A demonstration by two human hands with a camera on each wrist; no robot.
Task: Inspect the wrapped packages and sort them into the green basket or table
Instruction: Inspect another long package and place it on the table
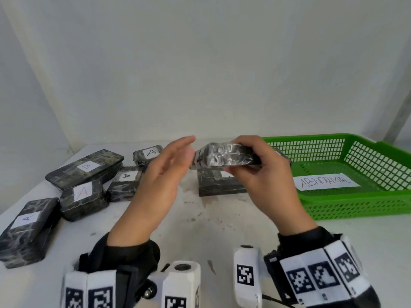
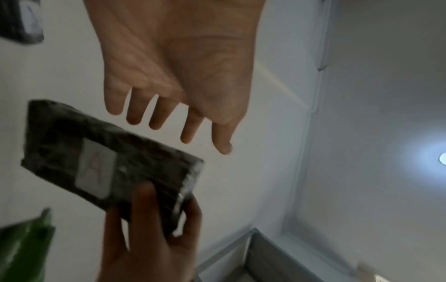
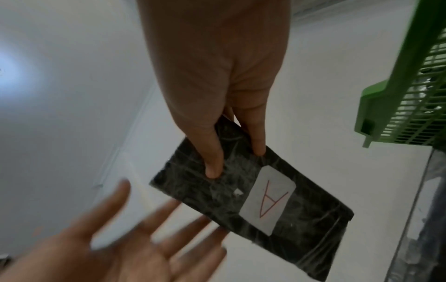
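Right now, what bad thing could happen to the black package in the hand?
The right hand holds the package in the air by one end, and the open left hand isn't touching it, so it might slip and fall onto the table. Its A label faces away from the head view, so it might go wrongly into the green basket.

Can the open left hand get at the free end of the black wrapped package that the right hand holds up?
Probably yes. The left hand is open beside the black wrapped package; its near end sticks out of the right hand, nothing between.
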